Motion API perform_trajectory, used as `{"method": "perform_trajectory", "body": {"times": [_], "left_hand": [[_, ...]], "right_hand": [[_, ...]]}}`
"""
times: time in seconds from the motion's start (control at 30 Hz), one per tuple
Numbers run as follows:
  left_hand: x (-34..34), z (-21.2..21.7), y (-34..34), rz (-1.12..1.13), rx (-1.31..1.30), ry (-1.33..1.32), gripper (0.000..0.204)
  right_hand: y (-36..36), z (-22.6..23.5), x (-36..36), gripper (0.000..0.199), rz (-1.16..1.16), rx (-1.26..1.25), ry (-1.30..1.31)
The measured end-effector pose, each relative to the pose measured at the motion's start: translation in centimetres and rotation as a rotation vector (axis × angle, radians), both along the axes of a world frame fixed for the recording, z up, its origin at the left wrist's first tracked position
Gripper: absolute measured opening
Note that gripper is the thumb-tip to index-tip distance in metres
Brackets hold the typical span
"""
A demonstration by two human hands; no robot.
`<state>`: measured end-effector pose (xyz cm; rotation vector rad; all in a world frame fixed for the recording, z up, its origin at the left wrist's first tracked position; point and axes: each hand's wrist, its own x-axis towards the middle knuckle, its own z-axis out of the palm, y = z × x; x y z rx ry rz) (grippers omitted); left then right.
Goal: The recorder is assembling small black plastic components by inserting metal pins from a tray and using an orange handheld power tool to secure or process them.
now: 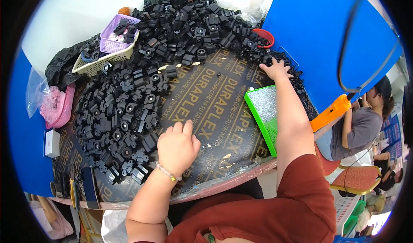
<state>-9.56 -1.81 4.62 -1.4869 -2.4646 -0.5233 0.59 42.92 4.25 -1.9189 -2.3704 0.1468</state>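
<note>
Left hand [177, 146] rested loosely curled, empty, on the surface [215, 109] beside black plastic parts [124, 118]; right hand [275, 69] reached, fingers spread, into parts above green tray [262, 114].

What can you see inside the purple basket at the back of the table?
The purple basket holds a few black plastic parts like those heaped on the table. It sits in a cream basket. Whatever lies deeper is hidden by its walls.

Tray [263, 114] right of parts heap [142, 92]
</note>
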Motion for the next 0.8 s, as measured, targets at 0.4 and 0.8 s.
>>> {"method": "perform_trajectory", "body": {"times": [0.4, 0.8], "left_hand": [[0.5, -0.6, 0.4, -0.119, 0.036, -0.150, 0.034], [0.0, -0.9, 0.7, -0.105, 0.042, -0.168, 0.032]], "right_hand": [[-0.6, -0.1, 1.0, 0.114, 0.257, 0.120, 0.007], [3.9, -1.1, 0.9, 0.102, 0.517, -0.070, -0.048]]}}
